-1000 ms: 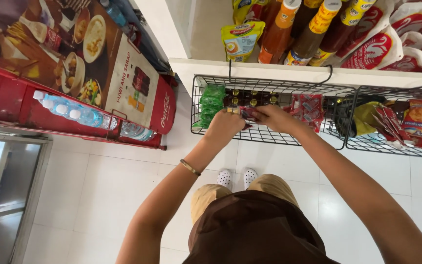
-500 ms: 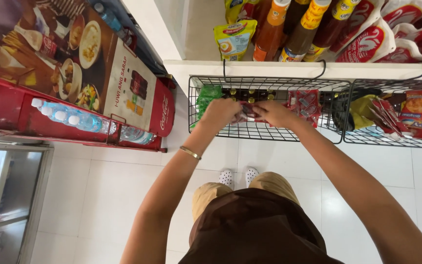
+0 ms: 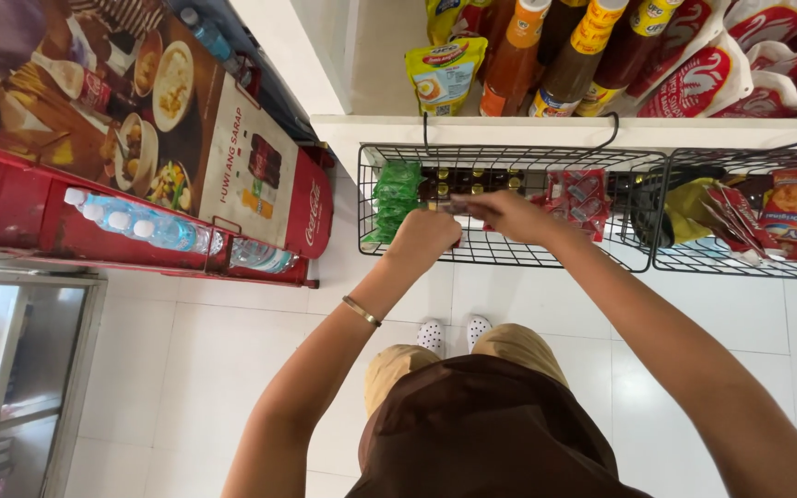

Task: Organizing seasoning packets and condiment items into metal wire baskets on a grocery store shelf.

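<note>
Centrally, a small dark packet [image 3: 461, 207] is pinched in the fingertips of the right hand [image 3: 507, 214], held over the front half of the wire basket [image 3: 509, 254] that hangs from the white shelf [image 3: 509, 132]. The left hand [image 3: 428, 235] sits just beside it at the basket's front rim, fingers curled together; whether they clamp anything cannot be told. Within the basket, green packs [image 3: 395, 195] fill the left end, small dark bottles [image 3: 454, 181] line the back, and red sachets [image 3: 576, 195] lie to the right. A second basket [image 3: 749, 263] hangs further right; sauce bottles [image 3: 546, 55] stand on the shelf above the basket. Risk, as a judgement: the fingertip pinch is light, so the packet could slip through the wire mesh to the tiled floor [image 3: 232, 369], or a nudge could topple the bottles behind.
</note>
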